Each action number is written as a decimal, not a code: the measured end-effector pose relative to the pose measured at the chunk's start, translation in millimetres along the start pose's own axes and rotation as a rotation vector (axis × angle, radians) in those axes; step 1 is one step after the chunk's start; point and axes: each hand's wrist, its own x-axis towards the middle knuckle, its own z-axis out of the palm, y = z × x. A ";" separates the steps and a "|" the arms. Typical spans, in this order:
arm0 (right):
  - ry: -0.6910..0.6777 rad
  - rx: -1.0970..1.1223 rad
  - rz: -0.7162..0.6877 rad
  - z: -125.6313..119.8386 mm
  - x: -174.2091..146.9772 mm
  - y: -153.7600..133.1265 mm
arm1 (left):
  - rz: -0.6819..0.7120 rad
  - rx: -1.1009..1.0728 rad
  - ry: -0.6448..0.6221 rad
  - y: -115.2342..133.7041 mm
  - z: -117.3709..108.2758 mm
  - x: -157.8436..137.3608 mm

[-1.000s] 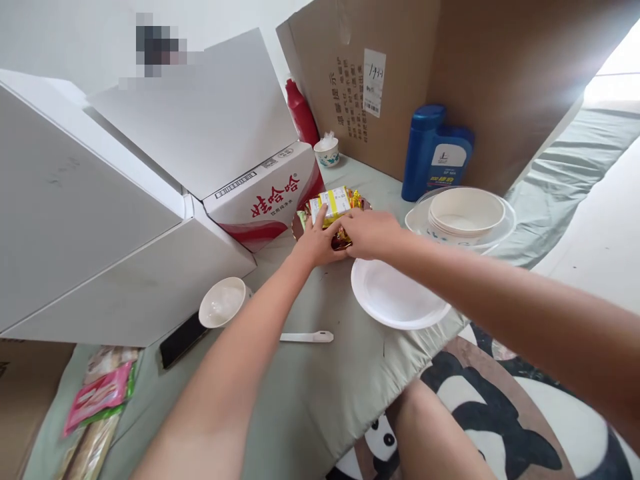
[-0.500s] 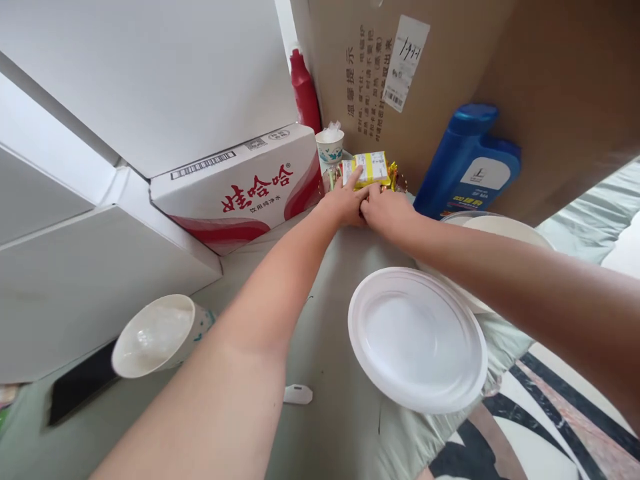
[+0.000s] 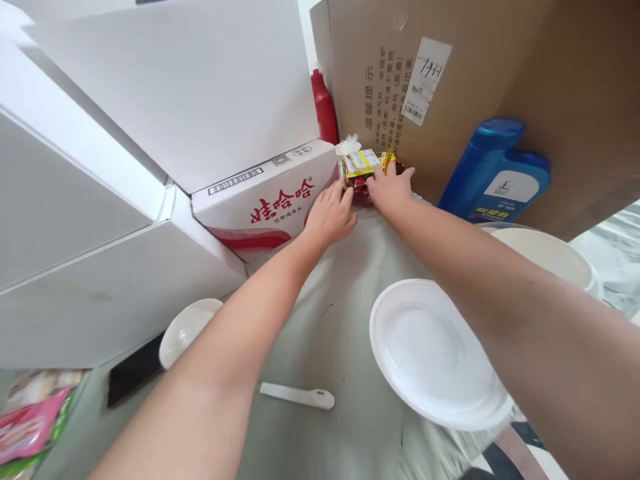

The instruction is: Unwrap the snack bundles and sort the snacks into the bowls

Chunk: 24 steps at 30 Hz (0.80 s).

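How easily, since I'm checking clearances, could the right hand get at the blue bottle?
Probably yes: the right hand is at the snack packets, and nothing visible stands between it and the blue bottle, whose upper part is uncovered.

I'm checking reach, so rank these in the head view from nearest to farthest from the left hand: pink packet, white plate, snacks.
1. Snacks, just beyond the left hand.
2. White plate, lower right.
3. Pink packet, far lower left.

A blue jug (image 3: 493, 177) stands by a brown carton (image 3: 475, 73). A red bottle (image 3: 325, 110) shows between carton and white box (image 3: 270, 200).
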 end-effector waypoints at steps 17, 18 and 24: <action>-0.183 0.231 -0.948 -58.9 -182.8 -230.2 | -0.994 -0.143 -0.373 -60.8 -104.0 -327.3; -0.189 0.233 -0.949 -58.1 -183.3 -233.0 | -0.961 -0.209 -0.377 -60.3 -99.3 -325.1; -0.231 0.179 -0.721 -36.7 -149.3 -169.3 | -0.755 -0.406 -0.257 -34.9 -43.5 -229.8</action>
